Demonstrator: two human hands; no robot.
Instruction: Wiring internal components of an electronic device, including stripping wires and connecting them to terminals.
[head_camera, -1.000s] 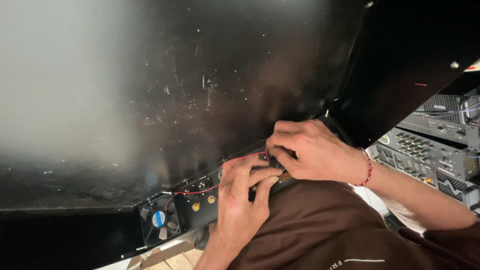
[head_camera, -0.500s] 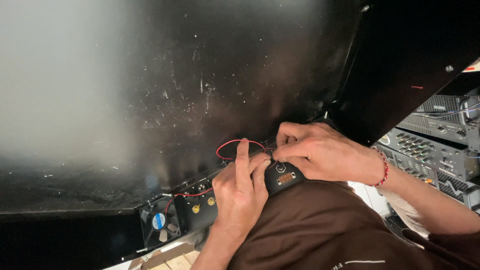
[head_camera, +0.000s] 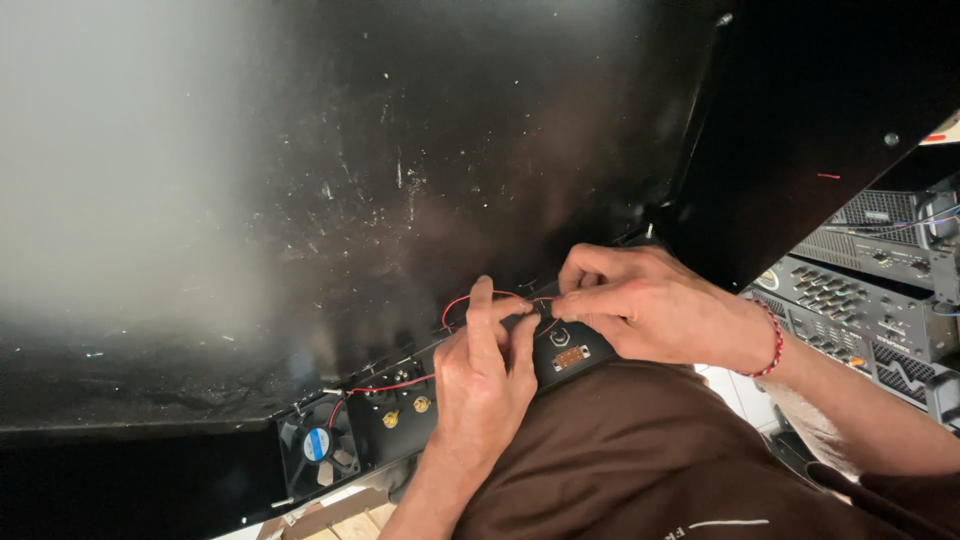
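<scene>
A broad black metal panel, scuffed and flecked with white specks (head_camera: 400, 180), fills most of the view, and a pale glare washes over its left part. To the right stands a stack of dark rack-mounted audio units with rows of small knobs and vent grilles (head_camera: 860, 270), thin blue cables trailing across them. Low down shows a strip of pale wooden slats (head_camera: 335, 510), and near the rack a patch of white tiled floor (head_camera: 735, 390).
</scene>
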